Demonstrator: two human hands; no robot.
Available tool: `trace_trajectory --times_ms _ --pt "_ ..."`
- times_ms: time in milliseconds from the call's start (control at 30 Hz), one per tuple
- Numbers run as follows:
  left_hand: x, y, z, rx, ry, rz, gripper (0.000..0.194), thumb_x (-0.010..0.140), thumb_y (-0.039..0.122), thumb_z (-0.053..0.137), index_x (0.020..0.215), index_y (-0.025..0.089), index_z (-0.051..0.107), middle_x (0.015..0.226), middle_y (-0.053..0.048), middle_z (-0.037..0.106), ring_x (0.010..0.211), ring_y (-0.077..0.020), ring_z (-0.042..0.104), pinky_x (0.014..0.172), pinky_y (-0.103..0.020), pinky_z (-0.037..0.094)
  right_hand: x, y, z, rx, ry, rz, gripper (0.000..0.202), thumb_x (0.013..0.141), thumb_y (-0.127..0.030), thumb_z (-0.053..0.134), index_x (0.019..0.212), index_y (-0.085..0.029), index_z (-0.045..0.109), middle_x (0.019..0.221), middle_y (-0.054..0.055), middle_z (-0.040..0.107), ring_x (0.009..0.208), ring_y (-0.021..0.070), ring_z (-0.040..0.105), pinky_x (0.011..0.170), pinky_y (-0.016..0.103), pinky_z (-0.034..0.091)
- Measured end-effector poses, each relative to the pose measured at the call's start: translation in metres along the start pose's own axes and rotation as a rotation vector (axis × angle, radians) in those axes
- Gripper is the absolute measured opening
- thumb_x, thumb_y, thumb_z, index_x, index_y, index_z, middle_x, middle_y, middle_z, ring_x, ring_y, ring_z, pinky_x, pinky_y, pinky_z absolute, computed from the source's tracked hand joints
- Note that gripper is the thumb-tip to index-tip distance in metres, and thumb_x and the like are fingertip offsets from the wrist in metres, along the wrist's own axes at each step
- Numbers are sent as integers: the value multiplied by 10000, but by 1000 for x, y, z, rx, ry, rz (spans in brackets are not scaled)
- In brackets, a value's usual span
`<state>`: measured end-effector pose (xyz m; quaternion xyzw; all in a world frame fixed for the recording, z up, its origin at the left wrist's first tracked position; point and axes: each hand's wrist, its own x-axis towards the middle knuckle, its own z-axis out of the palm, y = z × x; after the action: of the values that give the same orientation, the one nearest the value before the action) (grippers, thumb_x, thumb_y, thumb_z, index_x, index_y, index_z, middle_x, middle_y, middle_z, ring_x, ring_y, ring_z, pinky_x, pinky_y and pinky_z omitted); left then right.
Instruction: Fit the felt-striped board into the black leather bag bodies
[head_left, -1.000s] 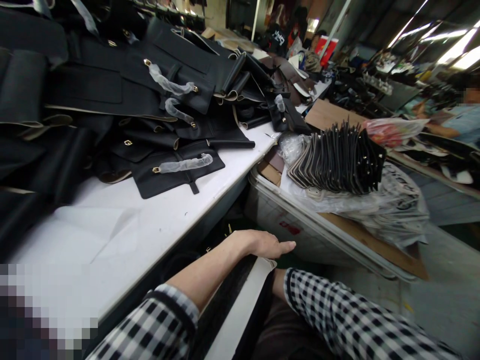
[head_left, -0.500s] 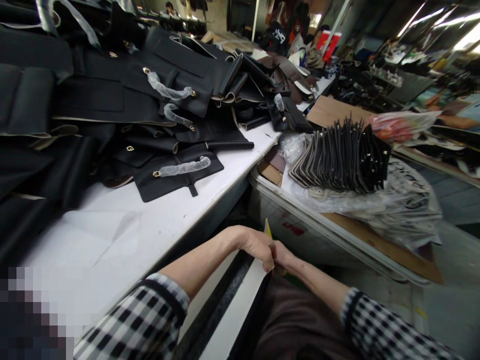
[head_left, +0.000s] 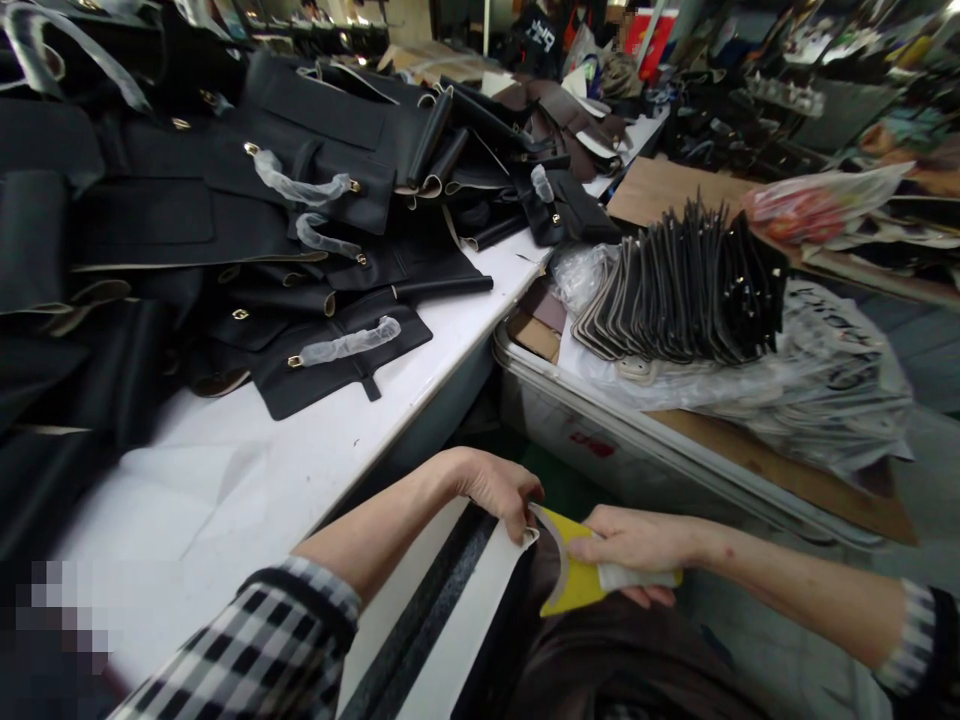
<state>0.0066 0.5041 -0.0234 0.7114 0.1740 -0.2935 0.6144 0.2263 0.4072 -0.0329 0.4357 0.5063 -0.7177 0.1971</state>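
My right hand [head_left: 637, 540] grips a flat yellow tool [head_left: 574, 565] with a concave curved edge and a white wrapping round its handle part. That curved edge faces my left hand [head_left: 499, 492], whose bent fingers and thumb pinch the far end of a long panel [head_left: 457, 610]. White bands and a dark, fuzzy-looking strip run along the panel, which lies over my lap beside brown cloth. One pointed corner of the tool is close to my left fingertips; whether it touches the panel I cannot tell.
A white table [head_left: 420, 370] on the left bears black leather bag pieces [head_left: 337, 360] with wrapped handles and gold buckles. At right, a plastic bin [head_left: 600, 440] supports cardboard, a row of black flaps [head_left: 682, 290] and plastic-wrapped pieces [head_left: 840, 390].
My right hand has moved right, away from my left hand, bringing the yellow tool into full view. My left hand stays at the panel's end. The view has shifted slightly.
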Motion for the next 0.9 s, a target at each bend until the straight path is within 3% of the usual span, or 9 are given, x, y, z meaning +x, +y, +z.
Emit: trace_trajectory --times_ms 133,333,467,700,900 --pt "-2 3 -4 48 27 -47 961 639 274 697 1460 -9 287 1351 -226 542 1167 -319 581 971 -391 487 12 -9 3 16 -24 3 739 853 -811 341 614 -141 540 474 32 566 296 110 484 273 176 350" --pt "-3 6 -6 62 6 -54 902 706 257 665 1472 -3 266 1391 -223 506 1225 -293 544 1015 -358 453 15 -13 9 69 -10 23 815 767 -901 319 534 -144 509 455 41 548 293 110 484 273 180 365" --pt "-4 6 -6 73 -7 -51 865 719 239 651 1466 5 282 1400 -215 497 1200 -277 563 988 -337 470 19 -6 17 167 4 -12 792 782 -884 343 571 -144 529 448 23 542 271 95 451 269 166 352" --pt "-2 2 -9 108 -16 -19 893 682 130 682 1470 2 284 1371 -218 525 1170 -289 580 981 -341 470 20 -10 36 252 107 19 744 823 -843 344 673 -148 561 444 23 542 276 101 449 265 160 329" --pt "-1 -2 -9 142 -23 26 856 711 180 684 1461 14 307 1334 -204 560 1126 -273 606 929 -324 496 20 -18 48 261 219 70 708 851 -804 347 674 -150 552 434 30 528 278 102 442 266 160 317"
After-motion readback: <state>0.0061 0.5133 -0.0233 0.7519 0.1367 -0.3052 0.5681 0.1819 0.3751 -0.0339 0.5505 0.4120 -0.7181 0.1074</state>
